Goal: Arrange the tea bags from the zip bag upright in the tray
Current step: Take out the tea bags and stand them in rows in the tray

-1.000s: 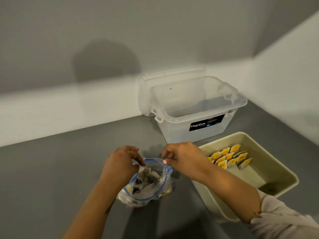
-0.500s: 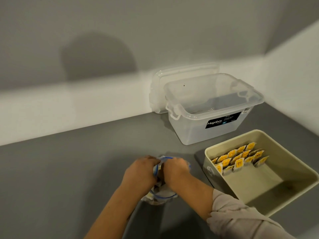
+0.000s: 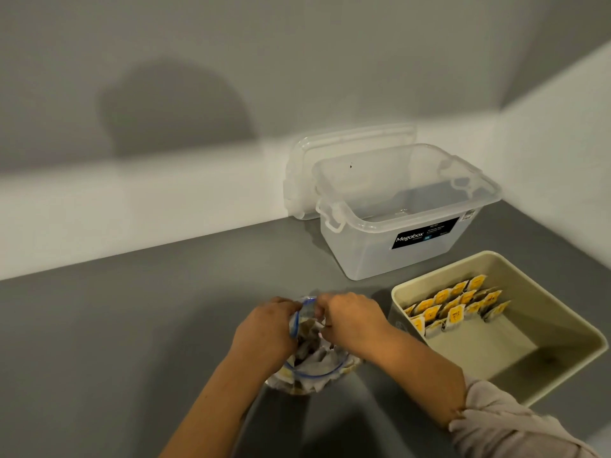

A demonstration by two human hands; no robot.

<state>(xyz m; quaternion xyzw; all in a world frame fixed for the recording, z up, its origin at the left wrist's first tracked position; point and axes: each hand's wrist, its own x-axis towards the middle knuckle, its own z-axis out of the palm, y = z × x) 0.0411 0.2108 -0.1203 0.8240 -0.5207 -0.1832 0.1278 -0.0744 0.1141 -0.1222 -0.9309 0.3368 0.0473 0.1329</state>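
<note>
A matte dark grey countertop [image 3: 139, 325] fills a corner, backed by a white upstand and grey walls at the far side and the right. A clear plastic storage box [image 3: 401, 226] with a black label stands far right, its clear lid [image 3: 334, 150] leaning behind it against the wall.

The clear zip bag with a blue seal [image 3: 312, 368] sits near the middle, mouth facing up. The left hand [image 3: 264, 328] and right hand [image 3: 353, 320] each pinch its far rim with curled fingers, close together. Loose tea bags lie jumbled inside it.

Just right of the bag, the beige rectangular plastic tray [image 3: 558, 375] runs diagonally, near-left to far-right. Yellow-tagged tea bags [image 3: 456, 305] stand upright in two rows along its far-left wall, tags up.
</note>
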